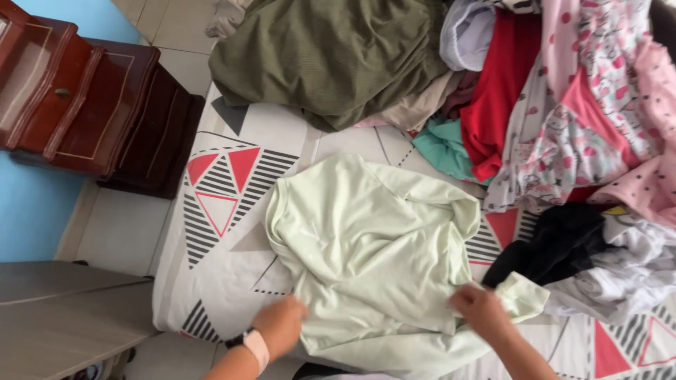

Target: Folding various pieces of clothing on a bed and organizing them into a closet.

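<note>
The pale green shirt (373, 253) lies spread on the bed (225, 281), near the clothes pile (493, 91) beyond it. Your left hand (280, 325) grips the shirt's near hem; your right hand (480, 308) pinches its right edge. Keep both grips level and pull the cloth taut, so creases flatten before you fold. The black garment (556, 243) lies just right of the shirt; keep it out.

The left hand (280, 325) is being blurred, its fingers being lost against the pale green garment (370, 260). The garment's lower hem is being cut off by the bottom edge. The right hand's (480, 308) fingertips are being hidden in its folds.
</note>
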